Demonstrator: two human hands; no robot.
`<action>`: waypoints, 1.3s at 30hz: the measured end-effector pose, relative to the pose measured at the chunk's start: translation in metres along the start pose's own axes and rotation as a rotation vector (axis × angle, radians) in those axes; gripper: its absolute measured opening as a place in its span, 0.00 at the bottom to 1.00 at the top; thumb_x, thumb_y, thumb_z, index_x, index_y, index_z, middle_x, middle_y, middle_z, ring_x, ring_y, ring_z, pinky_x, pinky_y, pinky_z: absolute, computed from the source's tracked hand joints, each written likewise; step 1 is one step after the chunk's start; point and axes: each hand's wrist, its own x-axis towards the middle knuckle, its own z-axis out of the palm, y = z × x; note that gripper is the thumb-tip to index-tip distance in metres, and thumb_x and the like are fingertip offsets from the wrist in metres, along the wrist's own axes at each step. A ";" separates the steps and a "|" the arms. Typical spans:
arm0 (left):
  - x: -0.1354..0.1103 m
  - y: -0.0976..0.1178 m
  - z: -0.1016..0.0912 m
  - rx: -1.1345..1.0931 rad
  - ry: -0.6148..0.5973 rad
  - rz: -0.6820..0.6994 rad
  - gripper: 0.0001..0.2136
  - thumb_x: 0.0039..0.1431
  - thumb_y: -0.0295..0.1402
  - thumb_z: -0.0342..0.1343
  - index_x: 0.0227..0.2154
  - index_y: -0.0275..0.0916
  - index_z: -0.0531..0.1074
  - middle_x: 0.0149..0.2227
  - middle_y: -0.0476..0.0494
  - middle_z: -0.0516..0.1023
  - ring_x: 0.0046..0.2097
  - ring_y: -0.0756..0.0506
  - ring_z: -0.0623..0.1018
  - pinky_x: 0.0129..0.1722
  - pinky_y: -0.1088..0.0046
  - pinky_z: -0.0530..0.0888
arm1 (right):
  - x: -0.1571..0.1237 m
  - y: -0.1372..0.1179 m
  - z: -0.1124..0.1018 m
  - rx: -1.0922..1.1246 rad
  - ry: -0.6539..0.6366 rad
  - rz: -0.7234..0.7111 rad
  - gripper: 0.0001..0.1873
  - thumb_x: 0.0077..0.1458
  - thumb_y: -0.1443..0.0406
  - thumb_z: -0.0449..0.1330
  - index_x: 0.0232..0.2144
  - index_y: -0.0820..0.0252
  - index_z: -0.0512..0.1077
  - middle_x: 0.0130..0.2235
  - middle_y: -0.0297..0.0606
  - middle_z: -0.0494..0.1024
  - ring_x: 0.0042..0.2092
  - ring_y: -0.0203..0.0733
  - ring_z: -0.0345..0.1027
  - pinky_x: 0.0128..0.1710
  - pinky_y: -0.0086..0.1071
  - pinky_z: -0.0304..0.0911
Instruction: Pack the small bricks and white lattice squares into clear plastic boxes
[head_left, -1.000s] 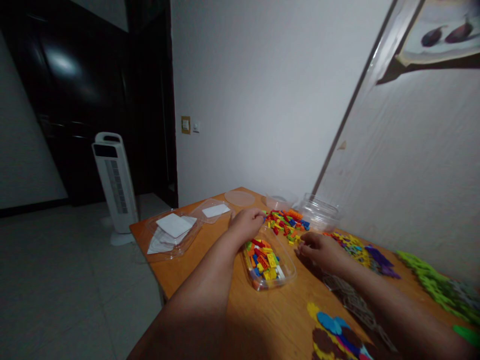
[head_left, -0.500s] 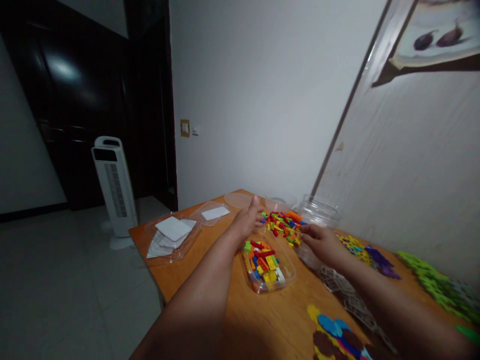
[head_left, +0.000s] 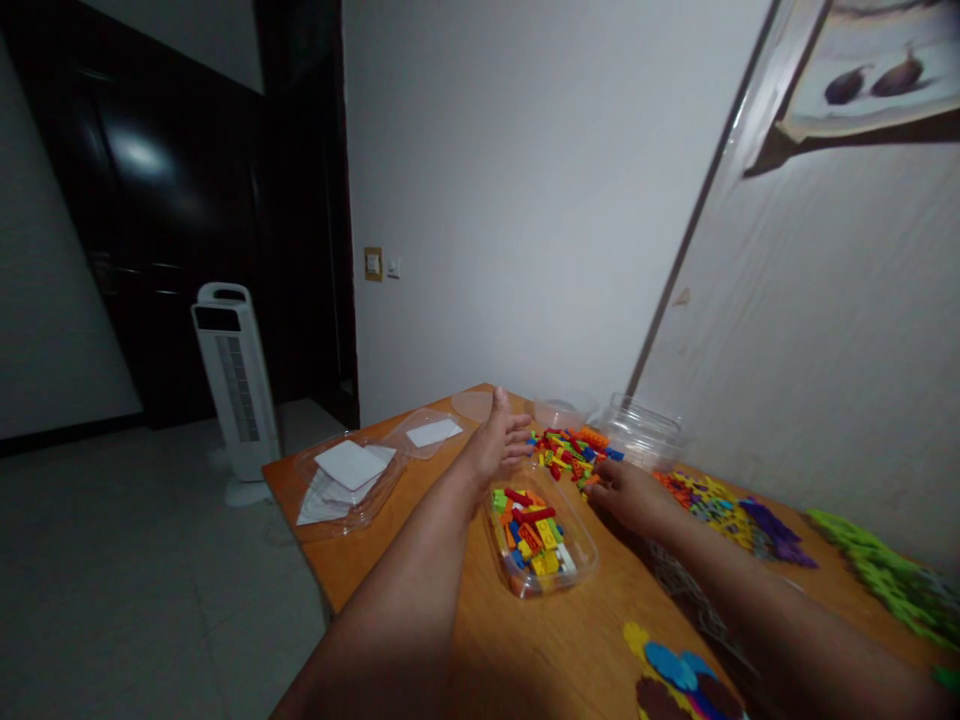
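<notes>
My left hand (head_left: 501, 440) is open at the left edge of a loose pile of toy building bricks (head_left: 571, 448), thumb up and fingers spread toward it. Across the pile, my right hand (head_left: 630, 495) rests low at its right edge, fingers slightly bent and apart, close to a few bricks. No brick shows clearly in either hand. Between my forearms stands a clear plastic box (head_left: 581, 572), partly filled with red, yellow, orange, green, blue and white bricks.
Clear containers (head_left: 645, 430) stand by the wall. Paper sheets (head_left: 351, 466) lie in a clear tray at left, near lids. Yellow and purple pieces (head_left: 772, 530), green pieces (head_left: 862, 550) and coloured discs (head_left: 667, 662) lie rightward. A tower heater (head_left: 238, 385) stands on the floor.
My right hand has shifted slightly left and down along the pile's edge. The fingers of my left hand are spread wider. The view has tilted slightly.
</notes>
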 end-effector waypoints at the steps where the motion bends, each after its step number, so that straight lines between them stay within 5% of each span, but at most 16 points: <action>1: 0.000 0.000 0.000 -0.005 -0.003 -0.007 0.50 0.54 0.65 0.14 0.64 0.36 0.60 0.62 0.33 0.68 0.58 0.40 0.75 0.51 0.67 0.74 | -0.001 0.000 -0.001 -0.009 0.018 0.003 0.13 0.55 0.55 0.58 0.32 0.58 0.74 0.32 0.38 0.78 0.32 0.39 0.69 0.30 0.29 0.55; 6: -0.003 0.002 0.000 -0.097 -0.004 -0.021 0.50 0.53 0.66 0.17 0.61 0.35 0.64 0.62 0.33 0.68 0.58 0.40 0.74 0.53 0.67 0.73 | -0.006 -0.003 -0.004 0.098 0.050 0.072 0.11 0.54 0.56 0.57 0.27 0.57 0.69 0.26 0.34 0.74 0.27 0.37 0.63 0.27 0.30 0.50; 11: -0.004 0.001 -0.001 -0.086 0.018 -0.021 0.51 0.53 0.67 0.17 0.58 0.35 0.67 0.60 0.32 0.71 0.57 0.39 0.75 0.52 0.66 0.74 | -0.023 -0.033 -0.020 0.640 0.043 0.037 0.18 0.53 0.49 0.57 0.26 0.57 0.68 0.26 0.33 0.73 0.28 0.37 0.63 0.28 0.29 0.56; 15: -0.005 0.002 0.001 -0.068 0.035 -0.036 0.51 0.53 0.67 0.18 0.58 0.34 0.68 0.60 0.32 0.70 0.57 0.39 0.75 0.53 0.67 0.73 | -0.028 -0.047 -0.029 0.842 -0.058 -0.012 0.19 0.52 0.48 0.59 0.32 0.58 0.71 0.28 0.32 0.74 0.29 0.35 0.63 0.29 0.28 0.57; 22: -0.001 -0.001 0.002 -0.130 0.079 -0.044 0.51 0.51 0.70 0.24 0.55 0.32 0.70 0.60 0.30 0.71 0.56 0.38 0.76 0.54 0.66 0.72 | -0.011 -0.008 -0.007 0.436 0.011 0.026 0.11 0.52 0.56 0.58 0.27 0.58 0.71 0.27 0.34 0.75 0.29 0.38 0.65 0.30 0.30 0.57; 29: 0.001 -0.001 0.001 -0.170 0.082 -0.069 0.50 0.52 0.70 0.24 0.54 0.33 0.71 0.57 0.30 0.73 0.55 0.38 0.76 0.54 0.65 0.72 | -0.016 -0.019 -0.002 0.034 -0.125 -0.056 0.08 0.53 0.62 0.58 0.32 0.58 0.76 0.36 0.40 0.80 0.36 0.41 0.70 0.34 0.30 0.57; 35: 0.000 0.000 0.003 -0.181 0.093 -0.070 0.49 0.52 0.69 0.24 0.53 0.33 0.71 0.56 0.29 0.74 0.54 0.38 0.77 0.53 0.65 0.72 | -0.015 -0.030 -0.005 0.374 -0.052 0.029 0.11 0.53 0.58 0.57 0.25 0.58 0.70 0.25 0.34 0.74 0.29 0.38 0.64 0.28 0.29 0.56; 39: 0.000 0.001 0.004 -0.181 0.097 -0.074 0.49 0.53 0.69 0.23 0.53 0.34 0.71 0.56 0.30 0.74 0.54 0.38 0.77 0.53 0.65 0.72 | -0.024 -0.055 -0.021 0.741 -0.077 -0.094 0.12 0.54 0.55 0.56 0.31 0.58 0.70 0.30 0.33 0.74 0.32 0.38 0.66 0.32 0.30 0.61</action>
